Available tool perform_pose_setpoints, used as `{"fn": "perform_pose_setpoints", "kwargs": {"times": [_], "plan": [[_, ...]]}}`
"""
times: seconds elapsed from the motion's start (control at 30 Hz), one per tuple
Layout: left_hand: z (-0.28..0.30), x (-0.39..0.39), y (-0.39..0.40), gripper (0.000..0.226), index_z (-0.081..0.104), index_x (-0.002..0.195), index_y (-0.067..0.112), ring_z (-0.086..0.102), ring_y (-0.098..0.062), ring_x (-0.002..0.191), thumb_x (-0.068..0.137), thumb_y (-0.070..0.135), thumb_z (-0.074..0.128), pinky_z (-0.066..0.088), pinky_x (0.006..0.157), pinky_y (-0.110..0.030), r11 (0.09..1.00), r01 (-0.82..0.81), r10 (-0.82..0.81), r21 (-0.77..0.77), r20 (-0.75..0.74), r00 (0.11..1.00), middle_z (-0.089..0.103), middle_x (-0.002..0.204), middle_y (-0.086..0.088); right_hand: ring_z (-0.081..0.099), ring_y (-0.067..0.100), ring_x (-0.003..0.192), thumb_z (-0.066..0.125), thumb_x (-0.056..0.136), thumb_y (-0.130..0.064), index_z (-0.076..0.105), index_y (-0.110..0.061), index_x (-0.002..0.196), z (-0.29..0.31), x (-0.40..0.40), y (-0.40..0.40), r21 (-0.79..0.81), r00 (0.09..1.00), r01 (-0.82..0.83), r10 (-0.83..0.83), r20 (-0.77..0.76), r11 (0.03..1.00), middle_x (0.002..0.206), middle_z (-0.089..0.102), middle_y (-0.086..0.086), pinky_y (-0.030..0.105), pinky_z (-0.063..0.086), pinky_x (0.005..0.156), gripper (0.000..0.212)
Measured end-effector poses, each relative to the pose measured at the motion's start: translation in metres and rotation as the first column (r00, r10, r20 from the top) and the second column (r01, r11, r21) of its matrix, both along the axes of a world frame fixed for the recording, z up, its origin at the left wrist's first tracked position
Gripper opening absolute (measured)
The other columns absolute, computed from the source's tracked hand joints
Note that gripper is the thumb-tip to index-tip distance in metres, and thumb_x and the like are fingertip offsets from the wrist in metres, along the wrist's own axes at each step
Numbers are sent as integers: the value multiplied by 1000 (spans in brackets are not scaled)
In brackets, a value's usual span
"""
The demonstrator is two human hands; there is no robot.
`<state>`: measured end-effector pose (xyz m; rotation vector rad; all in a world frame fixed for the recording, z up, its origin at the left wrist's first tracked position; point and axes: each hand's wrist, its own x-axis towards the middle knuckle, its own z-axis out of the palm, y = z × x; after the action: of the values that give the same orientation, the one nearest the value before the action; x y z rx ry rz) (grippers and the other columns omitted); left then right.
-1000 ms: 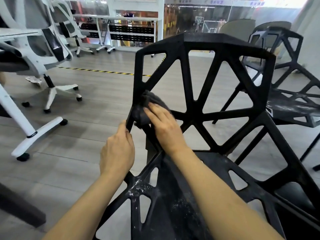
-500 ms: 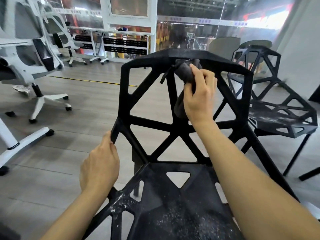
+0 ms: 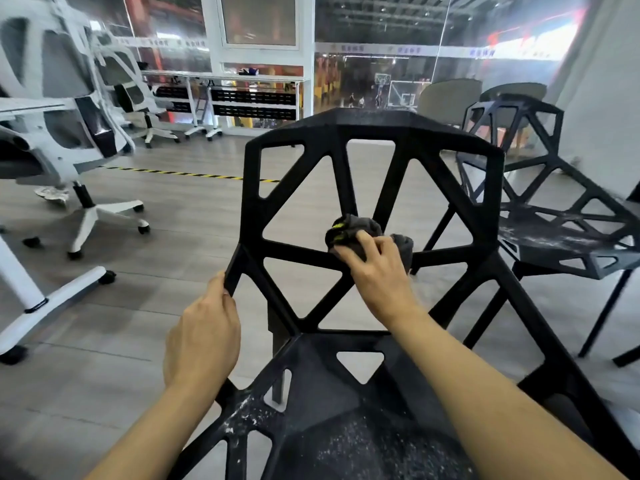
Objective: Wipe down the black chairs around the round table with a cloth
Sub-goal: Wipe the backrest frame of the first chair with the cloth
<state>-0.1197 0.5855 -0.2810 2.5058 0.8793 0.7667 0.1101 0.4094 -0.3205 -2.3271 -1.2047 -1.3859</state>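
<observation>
A black lattice chair (image 3: 374,129) stands right in front of me, its back facing me and its seat speckled with white dust. My right hand (image 3: 379,275) presses a dark grey cloth (image 3: 360,230) with a yellow-green mark against the middle junction of the backrest bars. My left hand (image 3: 204,334) grips the chair's left edge where the back meets the seat. A second black lattice chair (image 3: 540,209) stands to the right, its seat dusty too.
White office chairs (image 3: 69,133) on castors stand at the left, with another further back. A white frame with black racks (image 3: 252,98) lines the glass wall behind. Grey-green chairs (image 3: 450,98) sit at the back right. Yellow-black tape crosses the wooden floor.
My right hand carried the cloth from the backrest's left edge up to the top rail, then down to the middle junction. My left hand stayed on the left edge.
</observation>
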Motion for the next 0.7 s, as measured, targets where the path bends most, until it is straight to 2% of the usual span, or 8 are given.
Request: {"fn": "perform_pose_setpoints", "kwargs": {"times": [0.13, 0.23, 0.33, 0.43, 0.53, 0.6, 0.67, 0.7], "plan": [[0, -6, 2, 32, 49, 133, 26, 42, -31, 62, 105, 23, 33, 37, 61, -42, 1000, -4, 4, 13, -13, 1000, 39, 61, 7, 46, 34, 96, 63, 79, 5, 66, -18, 125, 15, -5, -1, -18, 1000, -5, 4, -17, 1000, 127, 53, 20, 47, 48, 87, 51], [-2, -6, 6, 33, 47, 134, 25, 43, -32, 63, 105, 24, 31, 36, 62, -41, 1000, -3, 3, 30, -9, 1000, 44, 64, 2, 49, 38, 101, 51, 87, 3, 65, -15, 130, 67, 12, -10, 216, 997, 78, -75, -22, 973, 124, 56, 22, 45, 45, 92, 49], [-6, -1, 8, 34, 46, 136, 24, 54, -39, 72, 105, 25, 31, 37, 64, -41, 998, -15, 15, 59, -1, 1000, 62, 79, -13, 49, 39, 106, 46, 88, 9, 58, -17, 140, 107, 35, -19, 370, 979, 184, -137, -151, 911, 130, 52, 22, 46, 45, 93, 60], [-11, -1, 10, 35, 47, 136, 22, 58, -43, 78, 105, 24, 32, 38, 64, -42, 997, -26, 26, 68, 12, 1000, 67, 89, -19, 49, 41, 103, 49, 89, 4, 59, -18, 139, 67, 19, -21, 248, 979, 118, -72, -188, 962, 132, 51, 21, 49, 48, 89, 56], [-13, -2, 9, 35, 48, 137, 23, 60, -44, 81, 105, 25, 33, 40, 65, -43, 998, -23, 22, 50, 15, 1000, 68, 92, -20, 54, 42, 91, 49, 88, -8, 64, -15, 134, 25, 2, -34, 100, 973, -14, 36, -229, 995, 120, 56, 22, 51, 53, 80, 49], [-10, -3, 6, 35, 49, 136, 23, 59, -45, 83, 104, 24, 33, 42, 67, -45, 1000, -21, 21, 17, 14, 1000, 67, 94, -20, 57, 38, 90, 48, 89, -17, 67, -15, 130, 45, 6, -41, 132, 957, -72, 106, -270, 989, 111, 56, 17, 43, 55, 71, 45], [-6, -3, 4, 36, 50, 136, 19, 58, -45, 88, 102, 21, 38, 45, 72, -48, 998, -56, 56, 33, 0, 998, 61, 104, -20, 56, 33, 86, 51, 90, -18, 69, -13, 123, 71, 10, -51, 193, 977, -14, 54, -207, 981, 102, 55, 14, 38, 49, 65, 38], [-4, 0, 3, 38, 50, 137, 15, 55, -45, 91, 99, 18, 43, 45, 75, -51, 991, -79, 77, 104, 19, 997, 56, 110, -21, 54, 32, 83, 54, 89, -18, 69, -12, 118, 79, 12, -56, 227, 986, 35, 4, -168, 973, 96, 54, 14, 39, 46, 65, 33]]}}
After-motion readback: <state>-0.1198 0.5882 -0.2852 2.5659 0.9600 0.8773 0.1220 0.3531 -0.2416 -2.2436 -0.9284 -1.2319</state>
